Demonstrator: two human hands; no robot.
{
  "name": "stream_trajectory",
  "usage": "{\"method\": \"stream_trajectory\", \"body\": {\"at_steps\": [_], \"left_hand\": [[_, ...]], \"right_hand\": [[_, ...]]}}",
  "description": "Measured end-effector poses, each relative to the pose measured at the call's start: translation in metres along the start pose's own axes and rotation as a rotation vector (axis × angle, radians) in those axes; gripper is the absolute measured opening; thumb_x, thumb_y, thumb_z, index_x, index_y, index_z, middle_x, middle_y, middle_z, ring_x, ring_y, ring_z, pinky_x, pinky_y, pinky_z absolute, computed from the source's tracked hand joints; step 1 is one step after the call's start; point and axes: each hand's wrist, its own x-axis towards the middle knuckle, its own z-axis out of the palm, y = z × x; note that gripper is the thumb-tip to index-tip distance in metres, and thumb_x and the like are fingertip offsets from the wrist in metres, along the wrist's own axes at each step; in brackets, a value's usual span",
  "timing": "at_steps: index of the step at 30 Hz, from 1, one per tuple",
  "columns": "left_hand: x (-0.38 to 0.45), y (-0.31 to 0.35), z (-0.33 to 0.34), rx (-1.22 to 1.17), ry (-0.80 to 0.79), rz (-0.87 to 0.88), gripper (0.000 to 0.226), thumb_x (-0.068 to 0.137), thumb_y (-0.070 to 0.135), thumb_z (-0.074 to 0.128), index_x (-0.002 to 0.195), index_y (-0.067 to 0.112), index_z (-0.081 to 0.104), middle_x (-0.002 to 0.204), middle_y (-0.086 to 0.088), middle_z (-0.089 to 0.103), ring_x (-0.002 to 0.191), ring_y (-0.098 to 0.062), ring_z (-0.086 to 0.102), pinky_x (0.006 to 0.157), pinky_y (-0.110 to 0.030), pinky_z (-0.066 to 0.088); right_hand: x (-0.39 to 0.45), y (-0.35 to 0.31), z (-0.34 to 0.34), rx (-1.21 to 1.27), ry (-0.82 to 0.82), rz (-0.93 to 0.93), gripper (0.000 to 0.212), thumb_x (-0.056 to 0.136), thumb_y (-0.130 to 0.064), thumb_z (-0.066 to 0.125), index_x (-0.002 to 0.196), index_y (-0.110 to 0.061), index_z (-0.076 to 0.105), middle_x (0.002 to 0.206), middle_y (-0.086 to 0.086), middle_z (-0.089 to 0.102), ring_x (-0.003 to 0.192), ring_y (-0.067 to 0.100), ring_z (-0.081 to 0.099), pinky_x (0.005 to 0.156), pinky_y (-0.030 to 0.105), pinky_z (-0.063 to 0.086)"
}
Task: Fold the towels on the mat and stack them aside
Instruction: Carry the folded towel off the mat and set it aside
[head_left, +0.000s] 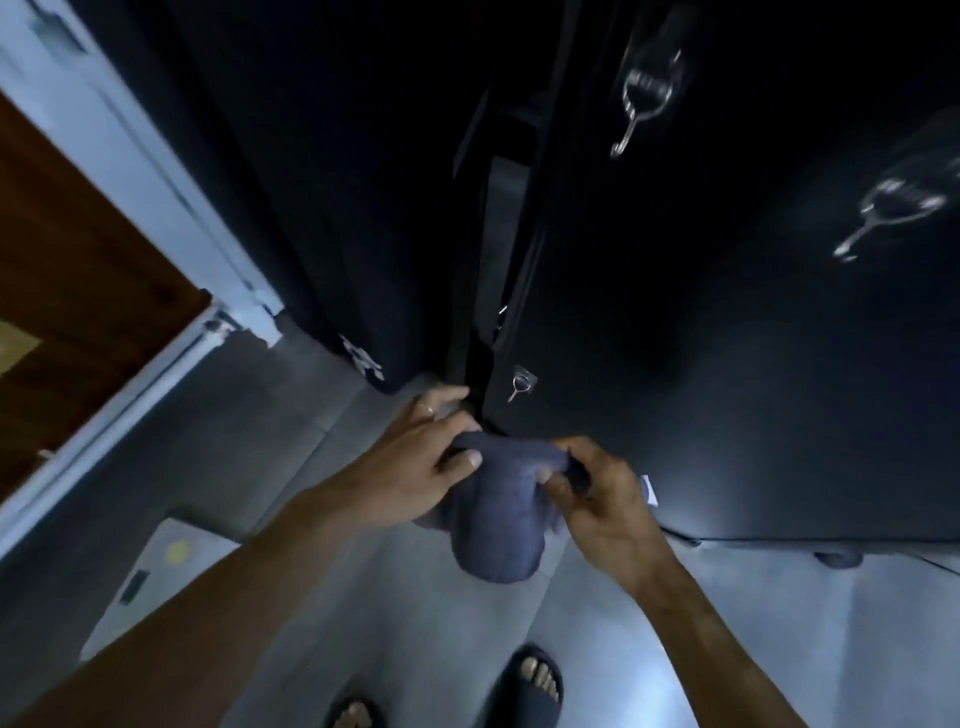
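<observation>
Blue towel (496, 514) hangs pinched at its top edge — left hand (415, 467), right hand (597, 499).

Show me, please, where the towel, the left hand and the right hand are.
towel (498, 525): head view, hanging middle.
left hand (415, 467): head view, back of hand.
right hand (602, 499): head view, back of hand.

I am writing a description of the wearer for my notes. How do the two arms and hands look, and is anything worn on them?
Both forearms are bare as far as the view shows, with no sleeves, gloves or watch visible. The left hand wears a thin ring on one finger. The right hand shows no ring or other item. Further down, both feet are in dark open-toed slippers.
</observation>
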Motion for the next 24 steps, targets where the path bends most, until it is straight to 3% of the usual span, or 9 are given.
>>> {"method": "stream_trajectory", "body": {"at_steps": [3, 6, 8, 13, 15, 17, 20, 24], "left_hand": [[0.052, -0.036, 0.019, -0.251, 0.041, -0.005, 0.015, 0.081, 0.043, 0.053, 0.085, 0.029, 0.058, 0.091, 0.012, 0.065, 0.095, -0.01, 0.062, 0.087, -0.031, 0.047], [0.107, -0.064, 0.035, -0.425, 0.125, -0.015, 0.01, 0.085, 0.032, 0.064, 0.081, 0.022, 0.066, 0.074, 0.009, 0.067, 0.074, -0.007, 0.062, 0.075, -0.034, 0.049], [0.138, -0.076, 0.043, -0.536, 0.168, -0.069, 0.011, 0.091, 0.024, 0.065, 0.083, 0.02, 0.07, 0.076, 0.005, 0.071, 0.076, -0.008, 0.064, 0.075, -0.034, 0.051], [0.189, -0.097, 0.083, -0.69, 0.175, -0.303, 0.017, 0.093, 0.026, 0.064, 0.089, 0.013, 0.074, 0.087, -0.007, 0.075, 0.088, -0.021, 0.071, 0.084, -0.037, 0.056], [0.198, -0.107, 0.101, -0.741, 0.176, -0.36, 0.017, 0.092, 0.027, 0.065, 0.086, 0.014, 0.075, 0.085, -0.006, 0.075, 0.087, -0.02, 0.071, 0.087, -0.038, 0.057], [0.203, -0.114, 0.112, -0.811, 0.179, -0.398, 0.017, 0.091, 0.029, 0.066, 0.088, 0.015, 0.075, 0.087, -0.003, 0.075, 0.088, -0.017, 0.071, 0.085, -0.033, 0.057], [0.21, -0.118, 0.114, -0.876, 0.186, -0.423, 0.017, 0.087, 0.03, 0.07, 0.093, 0.014, 0.075, 0.09, -0.001, 0.075, 0.089, -0.014, 0.071, 0.075, -0.023, 0.055], [0.211, -0.125, 0.119, -0.814, 0.393, -0.445, 0.035, 0.071, 0.035, 0.085, 0.096, 0.019, 0.067, 0.088, 0.002, 0.072, 0.083, -0.012, 0.07, 0.075, -0.026, 0.056]], "right_hand": [[0.028, 0.04, 0.027, 0.162, 0.148, 0.09, 0.016, 0.09, -0.009, 0.066, 0.091, -0.024, 0.066, 0.078, -0.01, 0.071, 0.074, 0.002, 0.065, 0.065, 0.013, 0.048], [0.064, 0.066, 0.054, 0.336, 0.277, 0.144, 0.008, 0.091, -0.014, 0.065, 0.091, -0.022, 0.068, 0.08, -0.013, 0.072, 0.076, 0.001, 0.067, 0.063, 0.011, 0.049], [0.088, 0.078, 0.07, 0.434, 0.367, 0.178, 0.006, 0.093, -0.017, 0.063, 0.092, -0.02, 0.069, 0.08, -0.012, 0.073, 0.076, 0.001, 0.068, 0.062, 0.012, 0.05], [0.131, 0.116, 0.104, 0.619, 0.533, 0.393, 0.01, 0.094, -0.018, 0.062, 0.087, -0.016, 0.07, 0.075, -0.005, 0.072, 0.066, -0.003, 0.066, 0.053, 0.009, 0.048], [0.138, 0.131, 0.113, 0.664, 0.561, 0.465, 0.011, 0.093, -0.018, 0.063, 0.085, -0.016, 0.071, 0.076, -0.003, 0.072, 0.068, 0.002, 0.068, 0.058, 0.015, 0.052], [0.143, 0.14, 0.117, 0.713, 0.561, 0.52, 0.01, 0.092, -0.019, 0.064, 0.085, -0.016, 0.071, 0.078, 0.0, 0.073, 0.076, 0.011, 0.071, 0.067, 0.026, 0.057], [0.149, 0.148, 0.121, 0.721, 0.582, 0.57, 0.008, 0.089, -0.021, 0.068, 0.087, -0.014, 0.069, 0.08, 0.002, 0.072, 0.076, 0.014, 0.069, 0.065, 0.025, 0.055], [0.154, 0.157, 0.137, 0.63, 0.755, 0.658, 0.033, 0.075, -0.035, 0.082, 0.091, -0.016, 0.059, 0.088, 0.003, 0.066, 0.076, 0.016, 0.065, 0.06, 0.022, 0.047]]}}
